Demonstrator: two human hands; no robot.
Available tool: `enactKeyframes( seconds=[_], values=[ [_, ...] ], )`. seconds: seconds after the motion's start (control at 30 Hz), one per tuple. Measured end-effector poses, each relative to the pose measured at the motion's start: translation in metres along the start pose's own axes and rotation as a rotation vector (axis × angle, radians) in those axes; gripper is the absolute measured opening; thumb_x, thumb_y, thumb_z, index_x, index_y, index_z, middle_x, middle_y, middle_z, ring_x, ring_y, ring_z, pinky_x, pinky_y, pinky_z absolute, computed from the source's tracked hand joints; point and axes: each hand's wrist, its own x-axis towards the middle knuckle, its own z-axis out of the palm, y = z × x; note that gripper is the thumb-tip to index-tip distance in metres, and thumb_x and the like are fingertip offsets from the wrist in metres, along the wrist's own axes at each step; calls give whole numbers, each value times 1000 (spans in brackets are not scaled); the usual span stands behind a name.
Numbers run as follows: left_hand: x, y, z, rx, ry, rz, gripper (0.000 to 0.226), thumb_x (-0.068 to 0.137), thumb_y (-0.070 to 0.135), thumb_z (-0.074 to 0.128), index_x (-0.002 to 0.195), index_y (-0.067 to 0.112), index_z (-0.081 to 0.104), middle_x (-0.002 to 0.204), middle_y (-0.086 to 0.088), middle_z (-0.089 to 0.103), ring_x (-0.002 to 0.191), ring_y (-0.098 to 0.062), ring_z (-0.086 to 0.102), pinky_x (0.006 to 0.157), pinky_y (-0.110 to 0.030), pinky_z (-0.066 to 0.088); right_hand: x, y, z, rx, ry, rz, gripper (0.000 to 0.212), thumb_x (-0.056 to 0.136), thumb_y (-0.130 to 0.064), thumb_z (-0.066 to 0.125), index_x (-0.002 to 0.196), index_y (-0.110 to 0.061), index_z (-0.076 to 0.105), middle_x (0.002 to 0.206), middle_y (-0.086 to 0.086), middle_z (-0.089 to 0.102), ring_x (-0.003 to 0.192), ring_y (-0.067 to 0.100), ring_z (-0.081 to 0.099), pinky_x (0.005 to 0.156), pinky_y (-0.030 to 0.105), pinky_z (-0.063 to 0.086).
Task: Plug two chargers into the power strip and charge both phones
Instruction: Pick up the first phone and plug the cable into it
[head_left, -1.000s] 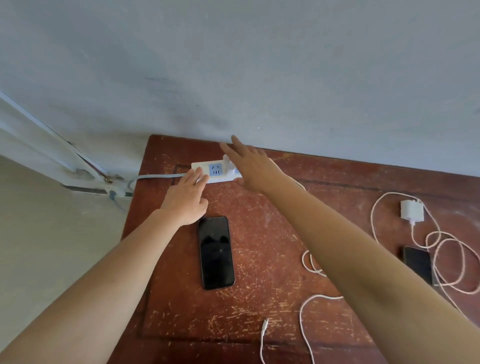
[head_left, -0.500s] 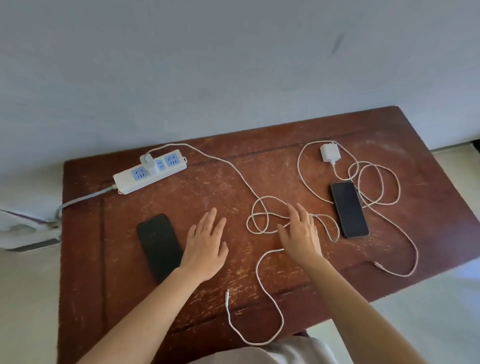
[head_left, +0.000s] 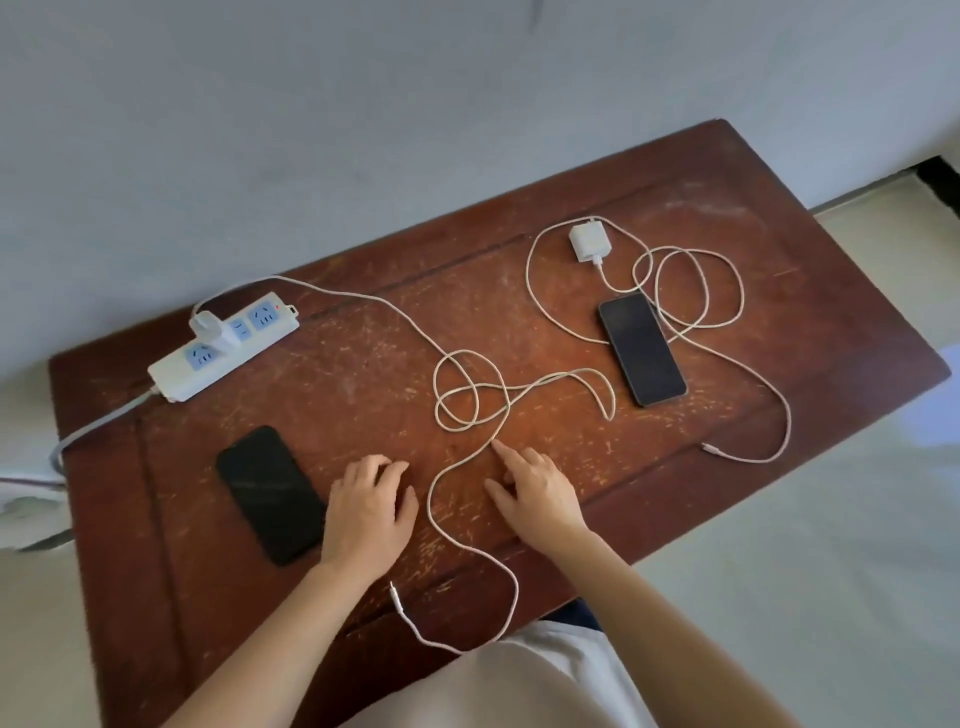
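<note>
A white power strip (head_left: 179, 371) lies at the back left of the wooden table (head_left: 779, 249). One white charger (head_left: 210, 330) is plugged into it; its cable (head_left: 470, 410) loops across the middle, with the free plug (head_left: 396, 596) near the front edge. A second charger (head_left: 587, 242) lies unplugged at the back right, its cable coiled around a dark phone (head_left: 641, 349). Another dark phone (head_left: 270, 493) lies front left. My left hand (head_left: 369, 512) rests beside that phone, fingers curled, holding nothing. My right hand (head_left: 535, 493) has fingers spread, its forefinger touching the first cable.
A grey wall runs behind the table. The strip's grey cord (head_left: 93, 426) drops off the left edge. The second cable's free plug (head_left: 714, 449) lies near the front right edge. Pale floor shows on both sides of the table.
My hands left the power strip, where the charger now sits plugged in, and came back to the near side of the table. The right hand slid left toward the first cable.
</note>
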Motion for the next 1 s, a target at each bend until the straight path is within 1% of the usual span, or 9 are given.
enactKeyframes(
  seconds=[0.1,0.2,0.3,0.4,0.53,0.6,0.73,0.9,1.0],
  values=[
    [-29,-1,-3,-60,32,-30,24,94,33,64,106,13,69,86,1,65,68,-16,64,52,-26,46,-2,-7,3,64,46,22,54,97,-38,58,147,-23,48,107,-1,61,101,19,61,84,36,56],
    [-54,-6,-1,-126,62,-69,17,93,28,67,102,13,69,70,5,66,51,-12,61,43,-24,42,-11,-22,8,143,97,-37,33,91,-43,67,115,-21,65,97,-5,60,80,15,63,69,34,57],
    [-63,-18,-4,-142,154,-192,20,92,23,68,107,11,67,83,-1,71,59,-16,65,46,-29,49,-26,-44,25,97,-47,-218,41,79,-63,69,87,-23,64,80,-13,58,65,8,57,61,26,49],
    [-58,-34,-11,3,198,-348,50,88,34,69,126,4,56,111,-19,64,89,-33,65,61,-41,55,-41,-67,47,-174,-251,-336,72,67,-89,49,94,-24,64,92,-5,66,80,16,64,70,34,51],
    [-45,-56,-22,5,112,-636,96,83,64,63,149,4,25,144,-30,37,122,-48,45,87,-61,49,-52,-82,68,-283,-252,-425,57,84,-67,53,103,-15,64,102,5,65,91,26,64,75,41,54],
    [-35,-65,-25,-42,86,-744,104,81,73,56,152,8,16,152,-27,28,132,-47,36,98,-62,43,-51,-84,68,-219,-214,-374,42,93,-51,50,105,-14,65,103,6,65,94,28,66,75,41,55],
    [-14,-71,-29,-68,71,-802,109,81,77,52,155,10,9,157,-25,23,140,-44,27,109,-60,34,-39,-83,49,47,-114,-120,30,100,-47,48,102,-18,59,95,2,70,85,24,67,68,36,50],
    [-1,-67,-34,-156,87,-884,103,85,56,67,155,9,7,151,-26,33,134,-44,33,101,-59,43,-13,-86,11,426,-32,135,25,102,-44,48,106,-21,53,75,-4,71,72,18,68,70,40,54],
    [-2,-65,-41,-228,94,-902,105,79,48,77,154,13,13,149,-23,37,134,-42,36,98,-58,46,-5,-95,-1,596,-2,261,26,101,-47,49,104,-22,56,78,-6,67,73,16,64,63,34,50]
  ],
)
